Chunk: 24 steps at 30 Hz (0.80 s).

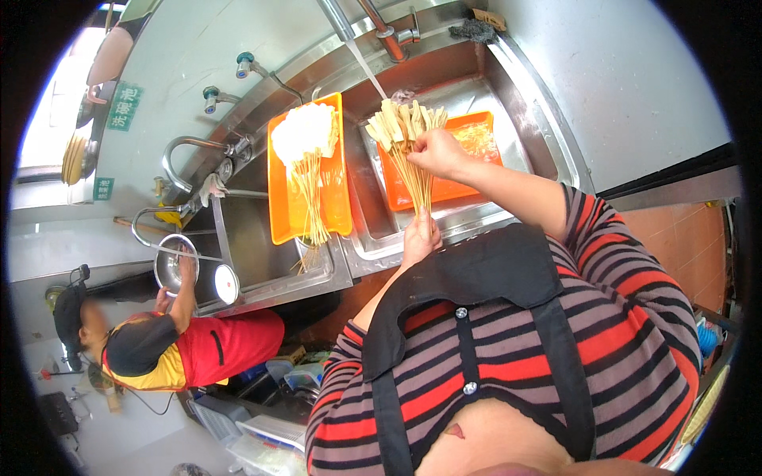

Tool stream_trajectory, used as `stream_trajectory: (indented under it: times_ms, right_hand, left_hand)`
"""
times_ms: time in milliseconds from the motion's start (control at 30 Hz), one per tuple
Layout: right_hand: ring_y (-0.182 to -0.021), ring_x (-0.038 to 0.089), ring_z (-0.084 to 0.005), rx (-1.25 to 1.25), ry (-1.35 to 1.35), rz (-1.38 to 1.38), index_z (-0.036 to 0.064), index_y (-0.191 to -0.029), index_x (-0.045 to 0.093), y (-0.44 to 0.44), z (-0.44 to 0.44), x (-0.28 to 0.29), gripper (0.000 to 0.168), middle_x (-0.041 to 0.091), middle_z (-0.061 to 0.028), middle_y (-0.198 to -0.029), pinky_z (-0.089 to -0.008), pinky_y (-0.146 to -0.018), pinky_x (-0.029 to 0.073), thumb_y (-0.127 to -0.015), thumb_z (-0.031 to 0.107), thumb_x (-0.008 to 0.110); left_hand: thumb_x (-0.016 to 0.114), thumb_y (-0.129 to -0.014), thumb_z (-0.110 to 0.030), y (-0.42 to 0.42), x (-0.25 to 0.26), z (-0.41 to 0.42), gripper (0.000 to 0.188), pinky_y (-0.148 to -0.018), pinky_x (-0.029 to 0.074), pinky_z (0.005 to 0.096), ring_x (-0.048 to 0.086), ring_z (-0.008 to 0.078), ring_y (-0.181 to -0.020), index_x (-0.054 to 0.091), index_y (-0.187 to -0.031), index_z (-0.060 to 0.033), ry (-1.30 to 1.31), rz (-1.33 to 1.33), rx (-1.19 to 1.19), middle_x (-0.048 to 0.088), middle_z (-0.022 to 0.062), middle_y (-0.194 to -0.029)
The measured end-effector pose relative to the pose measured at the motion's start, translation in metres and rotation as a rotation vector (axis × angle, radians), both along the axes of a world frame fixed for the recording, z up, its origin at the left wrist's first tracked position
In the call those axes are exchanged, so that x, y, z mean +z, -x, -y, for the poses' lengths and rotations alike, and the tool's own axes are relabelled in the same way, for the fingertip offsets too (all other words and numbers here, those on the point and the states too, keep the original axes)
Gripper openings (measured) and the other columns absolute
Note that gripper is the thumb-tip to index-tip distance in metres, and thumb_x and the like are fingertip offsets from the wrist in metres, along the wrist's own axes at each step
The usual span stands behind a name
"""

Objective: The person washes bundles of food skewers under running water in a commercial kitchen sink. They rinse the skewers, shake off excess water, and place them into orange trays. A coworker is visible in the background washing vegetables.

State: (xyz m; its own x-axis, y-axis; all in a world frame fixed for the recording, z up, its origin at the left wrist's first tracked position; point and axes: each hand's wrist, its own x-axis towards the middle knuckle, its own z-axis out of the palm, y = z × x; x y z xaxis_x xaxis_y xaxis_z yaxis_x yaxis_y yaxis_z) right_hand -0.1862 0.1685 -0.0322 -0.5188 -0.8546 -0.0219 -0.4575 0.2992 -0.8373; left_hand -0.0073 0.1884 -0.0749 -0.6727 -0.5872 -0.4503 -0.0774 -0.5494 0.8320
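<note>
My left hand grips the lower ends of a bundle of thin wooden skewers with pale, folded strips of food at their tops. At the upper part of the bundle, my right hand has its fingers against the sticks just below the food; whether it pinches one is unclear. Water runs from a faucet spout down by the bundle's top. Beneath the bundle, an orange tray with water in it lies in the steel sink. More such skewers lie in another orange tray to the left.
The steel sink's rim curves around on the right, with a dark scouring pad at its back corner. A co-worker in a red apron holds a metal bowl over the sinks at left. Plastic baskets stand lower left.
</note>
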Motion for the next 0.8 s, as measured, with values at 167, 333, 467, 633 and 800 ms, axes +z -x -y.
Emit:
stream_trajectory:
  times_ms: [167,333,467,633,800]
  right_hand:
    - [-0.056,0.057,-0.0128,0.007,0.208,0.559,0.0,-0.073,0.06,-0.007,-0.001,-0.001,0.014,0.06,-0.0069,-0.066,-0.0267,-0.053,0.047,-0.073,0.014,0.061]
    - [-0.057,0.053,-0.0079,0.034,0.132,0.689,0.004,-0.082,0.062,-0.014,0.0,0.006,0.014,0.06,-0.0026,-0.07,-0.0228,-0.051,0.041,-0.077,0.017,0.062]
    - [-0.057,0.049,-0.006,0.016,0.194,0.688,0.007,-0.087,0.065,-0.018,0.011,0.001,0.018,0.059,-0.0001,-0.07,-0.0214,-0.05,0.037,-0.077,0.021,0.065]
    - [-0.059,0.05,-0.0065,0.008,-0.008,0.73,0.006,-0.08,0.065,-0.012,0.005,0.01,0.015,0.059,-0.001,-0.068,-0.0218,-0.051,0.038,-0.076,0.021,0.066]
    - [-0.051,0.052,-0.009,-0.059,-0.025,0.562,0.003,-0.072,0.063,-0.017,0.011,0.008,0.017,0.06,-0.004,-0.062,-0.0228,-0.048,0.041,-0.076,0.02,0.065]
  left_hand:
    - [0.03,-0.091,-0.052,-0.002,0.0,0.005,0.049,-0.035,0.02,0.0235,0.025,0.0074,-0.038,0.038,-0.065,-0.0116,-0.047,0.08,0.047,0.03,-0.0023,-0.048]
    - [0.029,-0.09,-0.054,-0.005,-0.003,0.004,0.051,-0.036,0.02,0.0234,0.026,0.0083,-0.038,0.04,-0.068,-0.0102,-0.007,0.063,0.044,0.031,-0.0013,-0.047]
    - [0.028,-0.09,-0.053,-0.001,0.002,0.003,0.049,-0.035,0.022,0.0232,0.027,0.0081,-0.038,0.04,-0.069,-0.0112,0.094,0.11,0.037,0.032,-0.0013,-0.048]
    - [0.028,-0.091,-0.053,-0.001,0.002,0.004,0.048,-0.035,0.024,0.0238,0.031,0.0083,-0.038,0.04,-0.07,-0.0113,0.128,0.162,0.051,0.033,-0.0012,-0.048]
    - [0.029,-0.091,-0.051,0.002,0.0,0.003,0.046,-0.035,0.024,0.0241,0.03,0.0086,-0.038,0.04,-0.072,-0.0108,0.147,0.196,0.068,0.034,-0.0013,-0.049]
